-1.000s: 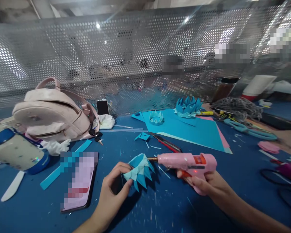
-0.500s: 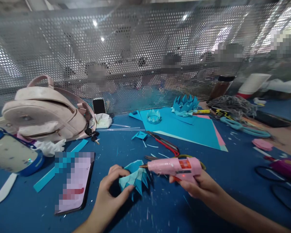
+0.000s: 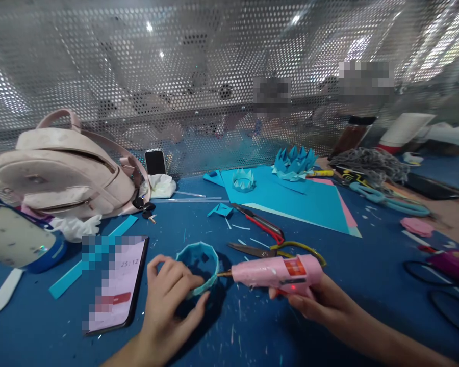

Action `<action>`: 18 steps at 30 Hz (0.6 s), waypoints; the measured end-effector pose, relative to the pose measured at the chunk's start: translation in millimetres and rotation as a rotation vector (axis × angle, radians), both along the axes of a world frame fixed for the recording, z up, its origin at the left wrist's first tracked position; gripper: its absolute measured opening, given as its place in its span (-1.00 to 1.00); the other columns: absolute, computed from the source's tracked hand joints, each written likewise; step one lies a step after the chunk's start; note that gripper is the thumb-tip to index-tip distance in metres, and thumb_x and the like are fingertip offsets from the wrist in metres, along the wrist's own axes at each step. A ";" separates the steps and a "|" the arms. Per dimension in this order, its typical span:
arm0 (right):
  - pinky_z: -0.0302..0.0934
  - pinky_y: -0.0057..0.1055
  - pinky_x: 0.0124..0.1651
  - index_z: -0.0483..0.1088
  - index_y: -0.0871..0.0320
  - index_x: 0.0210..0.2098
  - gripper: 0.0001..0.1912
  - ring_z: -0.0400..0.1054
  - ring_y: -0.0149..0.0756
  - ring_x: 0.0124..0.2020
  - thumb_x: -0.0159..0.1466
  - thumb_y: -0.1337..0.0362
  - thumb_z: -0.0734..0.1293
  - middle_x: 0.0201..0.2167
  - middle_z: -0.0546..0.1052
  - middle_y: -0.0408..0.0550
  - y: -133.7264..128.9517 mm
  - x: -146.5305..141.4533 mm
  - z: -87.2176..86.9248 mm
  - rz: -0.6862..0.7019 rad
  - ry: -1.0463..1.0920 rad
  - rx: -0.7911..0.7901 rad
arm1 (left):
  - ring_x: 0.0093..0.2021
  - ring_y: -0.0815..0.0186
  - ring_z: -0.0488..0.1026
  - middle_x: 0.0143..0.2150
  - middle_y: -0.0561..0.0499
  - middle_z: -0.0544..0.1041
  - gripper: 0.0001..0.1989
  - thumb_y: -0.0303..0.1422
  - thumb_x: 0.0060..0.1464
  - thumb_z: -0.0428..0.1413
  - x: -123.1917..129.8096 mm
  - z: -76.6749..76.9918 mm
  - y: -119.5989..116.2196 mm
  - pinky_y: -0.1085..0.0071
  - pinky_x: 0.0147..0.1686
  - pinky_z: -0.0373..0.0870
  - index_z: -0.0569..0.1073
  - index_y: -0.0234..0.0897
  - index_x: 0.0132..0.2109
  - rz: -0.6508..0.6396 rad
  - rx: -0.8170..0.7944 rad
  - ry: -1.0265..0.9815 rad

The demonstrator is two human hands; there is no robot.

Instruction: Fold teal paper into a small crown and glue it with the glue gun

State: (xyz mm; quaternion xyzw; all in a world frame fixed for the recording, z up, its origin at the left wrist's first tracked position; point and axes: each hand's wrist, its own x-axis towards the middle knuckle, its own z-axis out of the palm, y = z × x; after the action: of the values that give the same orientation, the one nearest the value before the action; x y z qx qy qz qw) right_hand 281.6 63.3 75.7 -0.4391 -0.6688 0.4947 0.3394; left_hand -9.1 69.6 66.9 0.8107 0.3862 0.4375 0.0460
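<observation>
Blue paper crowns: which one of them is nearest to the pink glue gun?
The held crown, in the left hand, close to the nozzle. The small pale crown and the larger, darker crown sit farther back, on the blue sheet.

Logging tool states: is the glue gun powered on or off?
On, it appears: a red light glows on the pink glue gun in the right hand.

A blue folded-paper ring (image 3: 199, 250) sits toward seven o'clock, its round opening facing up. Toward five o'clock, a pink glue gun (image 3: 277, 271), red light lit, aims its metal tip at nine o'clock, apparently touching the ring's three-o'clock rim.
</observation>
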 end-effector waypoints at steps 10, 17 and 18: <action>0.41 -0.23 -0.06 0.48 0.10 -0.01 -0.64 0.48 -0.15 -0.14 0.29 0.05 0.32 -0.16 0.58 0.06 1.5 2.5 -3.7 0.033 -0.115 0.000 | -0.41 0.31 0.33 -0.46 0.07 0.47 -0.93 -0.47 0.19 0.12 -1.2 2.1 4.0 0.15 -0.12 0.06 0.47 -0.25 -0.27 0.043 0.150 0.089; 0.42 -0.23 -0.11 0.50 0.11 -0.07 -0.66 0.49 -0.14 -0.17 0.28 0.04 0.32 -0.21 0.58 0.06 1.7 0.0 -3.2 0.022 -0.145 0.019 | -0.40 0.30 0.30 -0.45 0.06 0.44 -0.92 -0.51 0.16 0.12 -2.1 3.5 4.6 0.16 -0.14 0.06 0.45 -0.25 -0.28 0.047 0.085 0.044; 0.43 -0.23 -0.11 0.49 0.11 -0.07 -0.65 0.49 -0.14 -0.17 0.28 0.04 0.32 -0.21 0.58 0.07 1.6 -0.2 -4.4 0.020 -0.132 0.017 | -0.40 0.30 0.30 -0.45 0.07 0.44 -0.92 -0.51 0.16 0.13 -2.1 3.4 4.8 0.16 -0.14 0.06 0.45 -0.25 -0.28 0.048 0.086 0.041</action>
State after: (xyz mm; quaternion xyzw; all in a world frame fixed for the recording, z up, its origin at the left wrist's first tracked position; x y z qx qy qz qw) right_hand 281.5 64.9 71.3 -0.4612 -0.6983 0.4623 0.2932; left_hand -11.2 74.4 70.3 0.8113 0.3872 0.4380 -0.0072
